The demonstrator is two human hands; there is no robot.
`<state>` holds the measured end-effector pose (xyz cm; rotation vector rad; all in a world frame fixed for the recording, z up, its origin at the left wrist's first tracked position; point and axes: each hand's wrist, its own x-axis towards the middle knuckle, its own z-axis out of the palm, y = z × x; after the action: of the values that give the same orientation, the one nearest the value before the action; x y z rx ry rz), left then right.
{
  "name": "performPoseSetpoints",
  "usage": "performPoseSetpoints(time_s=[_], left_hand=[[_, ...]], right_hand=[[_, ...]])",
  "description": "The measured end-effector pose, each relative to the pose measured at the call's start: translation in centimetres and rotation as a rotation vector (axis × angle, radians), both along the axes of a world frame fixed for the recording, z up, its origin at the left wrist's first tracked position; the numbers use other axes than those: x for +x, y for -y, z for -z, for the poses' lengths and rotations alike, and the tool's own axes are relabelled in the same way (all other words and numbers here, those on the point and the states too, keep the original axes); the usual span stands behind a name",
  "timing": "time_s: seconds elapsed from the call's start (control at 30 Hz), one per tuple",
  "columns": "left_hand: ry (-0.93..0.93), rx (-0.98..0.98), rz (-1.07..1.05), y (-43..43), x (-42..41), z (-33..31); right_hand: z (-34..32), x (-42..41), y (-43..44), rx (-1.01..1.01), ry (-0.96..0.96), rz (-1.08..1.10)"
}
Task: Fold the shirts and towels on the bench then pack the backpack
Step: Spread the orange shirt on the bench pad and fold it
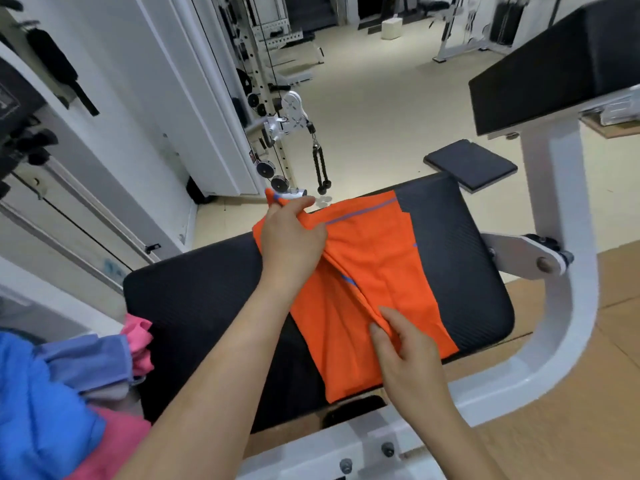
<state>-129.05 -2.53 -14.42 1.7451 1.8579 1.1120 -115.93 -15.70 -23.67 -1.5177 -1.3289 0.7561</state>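
An orange shirt (374, 271) with thin blue trim lies partly folded across the black padded bench (207, 299). My left hand (291, 237) grips its far left edge and holds a corner lifted above the bench's back edge. My right hand (405, 344) pinches a ridge of the fabric near the shirt's near edge. A fold runs diagonally between the two hands. No backpack is in view.
A heap of blue, lilac and pink cloth (69, 386) lies at the bench's left end. The white machine frame (557, 306) curves round the right side under a raised black pad (554, 60). A cable machine (277, 126) stands behind. A dark floor mat (471, 164) lies beyond.
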Motion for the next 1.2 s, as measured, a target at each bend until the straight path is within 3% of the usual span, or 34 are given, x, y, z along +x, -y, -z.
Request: performPoseSetpoints(time_s=[0.37,0.53,0.67,0.87,1.2], left_hand=[[-0.431,-0.134,0.295,-4.0,10.6,3.6],[-0.514,-0.186,0.406,-5.3,11.3,4.8],[-0.533,-0.216,0.515,-6.0,10.6,4.8],[-0.686,-0.095,0.66,-6.3,9.4,4.7],[-0.967,0.102,0.605,-5.6,10.5,5.2]], right_hand=[[2.4,5.7,-2.1,-0.337,0.353,0.229],[3.5,6.0,-3.5,-0.406,0.296,0.263],[4.4,6.3,-4.0,-0.375,0.234,0.263],[5.4,6.8,-3.4,-0.294,0.147,0.256],[6.9,6.7,-3.2,-0.127,0.173,0.285]])
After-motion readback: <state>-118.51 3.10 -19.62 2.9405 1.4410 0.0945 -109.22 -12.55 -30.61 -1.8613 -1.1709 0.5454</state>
